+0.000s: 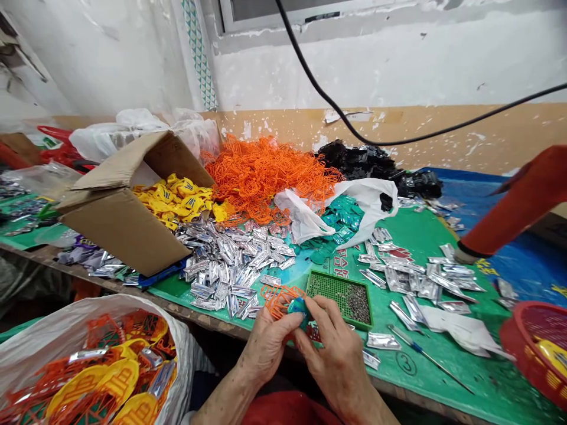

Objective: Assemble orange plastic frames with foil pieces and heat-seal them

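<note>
My left hand (pixel 264 348) and my right hand (pixel 336 354) meet at the table's near edge. Together they pinch a small teal plastic piece (pixel 297 306) joined to an orange lattice piece (pixel 279 297), which sticks out to the left above my left fingers. Just behind my hands lies a small green tray (pixel 332 289) with tiny dark screws (pixel 358 302) in its right half. Silver foil pieces (pixel 230 265) are heaped left of the tray and more are scattered to its right.
Behind lie a tipped cardboard box (pixel 119 224) spilling yellow pieces (pixel 177 200), an orange lattice heap (pixel 266 171), a white bag of teal pieces (pixel 341 215) and black parts (pixel 376 165). A screwdriver (pixel 425 354), a red basket (pixel 538 348), another person's orange sleeve (pixel 518 206) are right. A bag of assembled pieces (pixel 101 366) sits lower left.
</note>
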The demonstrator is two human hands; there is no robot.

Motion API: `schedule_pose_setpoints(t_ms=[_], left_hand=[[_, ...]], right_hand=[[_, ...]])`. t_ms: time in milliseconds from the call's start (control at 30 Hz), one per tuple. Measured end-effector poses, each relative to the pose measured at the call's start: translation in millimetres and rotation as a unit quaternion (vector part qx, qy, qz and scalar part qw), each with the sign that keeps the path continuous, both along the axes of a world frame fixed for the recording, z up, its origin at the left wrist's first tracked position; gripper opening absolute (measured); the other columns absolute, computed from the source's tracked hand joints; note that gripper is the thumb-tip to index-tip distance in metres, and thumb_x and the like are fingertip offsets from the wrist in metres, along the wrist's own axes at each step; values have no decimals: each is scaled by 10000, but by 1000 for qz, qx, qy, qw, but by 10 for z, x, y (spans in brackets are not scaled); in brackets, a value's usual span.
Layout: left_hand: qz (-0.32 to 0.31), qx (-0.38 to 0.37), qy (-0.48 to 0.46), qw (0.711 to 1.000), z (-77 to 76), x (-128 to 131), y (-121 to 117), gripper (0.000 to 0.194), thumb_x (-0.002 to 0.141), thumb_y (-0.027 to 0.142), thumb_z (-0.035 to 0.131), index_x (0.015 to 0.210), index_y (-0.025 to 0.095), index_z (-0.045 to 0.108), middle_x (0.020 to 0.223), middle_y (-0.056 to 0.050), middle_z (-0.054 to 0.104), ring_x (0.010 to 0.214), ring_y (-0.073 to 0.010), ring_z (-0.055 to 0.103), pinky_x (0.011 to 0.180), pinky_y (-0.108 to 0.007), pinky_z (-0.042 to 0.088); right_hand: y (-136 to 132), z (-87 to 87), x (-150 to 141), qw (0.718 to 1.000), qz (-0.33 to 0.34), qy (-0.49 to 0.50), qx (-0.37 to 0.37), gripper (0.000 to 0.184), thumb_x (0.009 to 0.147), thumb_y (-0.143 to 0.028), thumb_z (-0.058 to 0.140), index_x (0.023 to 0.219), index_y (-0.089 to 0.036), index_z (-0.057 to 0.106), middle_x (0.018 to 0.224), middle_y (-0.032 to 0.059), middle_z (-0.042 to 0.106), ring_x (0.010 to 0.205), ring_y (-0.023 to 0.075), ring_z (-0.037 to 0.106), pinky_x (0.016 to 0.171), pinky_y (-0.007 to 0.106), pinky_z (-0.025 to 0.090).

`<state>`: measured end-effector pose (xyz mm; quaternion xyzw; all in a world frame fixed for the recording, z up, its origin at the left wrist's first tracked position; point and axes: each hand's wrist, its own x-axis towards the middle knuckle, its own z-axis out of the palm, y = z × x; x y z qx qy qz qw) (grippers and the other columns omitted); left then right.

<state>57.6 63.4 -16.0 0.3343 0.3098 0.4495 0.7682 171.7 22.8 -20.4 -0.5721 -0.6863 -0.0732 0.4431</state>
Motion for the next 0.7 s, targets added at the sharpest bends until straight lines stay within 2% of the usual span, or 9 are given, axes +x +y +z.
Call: schedule_pose_setpoints(t_ms=[200, 300, 367, 433, 700], left_hand=[[-8, -8, -6, 1000, -17, 22, 0, 221, 719, 187, 740, 938, 183, 714, 784, -6, 640, 625, -95, 539, 567, -189, 433], [-7, -29, -7, 1000, -12, 14, -24, 232, 746, 334, 744, 910, 175, 701, 702, 12, 596, 528, -76, 481, 470, -183, 400], [-6, -43, -10, 999, 3, 5, -35, 326, 759, 456, 711, 908, 167, 697, 695, 5, 595, 529, -92, 495, 437, -192, 410], [-7, -56, -16, 998, 23, -4, -38, 390, 758, 508, 690, 920, 153, 697, 714, -7, 614, 541, -106, 515, 426, -203, 429], [-12, -105, -67, 992, 62, -25, -35, 349, 723, 452, 740, 909, 158, 712, 822, -40, 692, 649, -135, 587, 536, -222, 463]], right_hand=[[-9, 9, 40, 995, 24, 86, -42, 277, 834, -191, 568, 1107, -161, 606, 989, 106, 620, 846, 186, 665, 669, 277, 583], [5, 103, 93, 982, 60, 156, -94, 262, 796, -178, 609, 1054, -185, 655, 923, 64, 613, 693, 137, 632, 542, 223, 545], [21, 175, 127, 964, 88, 206, -143, 251, 759, -158, 643, 1002, -204, 684, 875, 32, 600, 572, 96, 567, 450, 192, 487], [31, 227, 144, 952, 99, 231, -174, 252, 722, -128, 667, 955, -218, 699, 844, 15, 588, 540, 85, 532, 424, 183, 454], [-38, 175, 24, 982, 31, 127, -135, 226, 716, -123, 627, 927, -199, 657, 910, 46, 602, 668, 143, 617, 574, 251, 524]])
